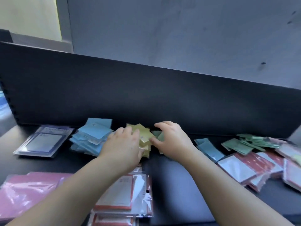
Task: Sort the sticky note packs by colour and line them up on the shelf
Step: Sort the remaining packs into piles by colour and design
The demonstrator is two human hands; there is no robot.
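Your left hand (123, 146) lies palm-down on the left flank of the yellow sticky note packs (144, 136), fingers loosely together and curled over the heap's edge. Your right hand (172, 139) cups the opposite side, fingers bent and thumb tucked low against the packs, so the fanned yellow heap sits pressed between your two hands (whether either hand truly pinches a pack, you cannot tell from this angle). That heap rests on the dark shelf surface (171, 176), just in front of the black back panel (146, 95).

Touching your left hand's far side is a sloppy pile of light blue packs (91, 139), and further left lies a larger blue-framed pack in clear wrap (44, 142). Peeking from under your right hand are a couple of green packs (158, 134). To the right sit two more light blue packs (210, 149), then a scattered group of green packs (244, 143), then red-backed packs in clear sleeves (254, 167). Near you, pink packs (27, 190) lie at the left, with red-edged packs (127, 196) under your left forearm.
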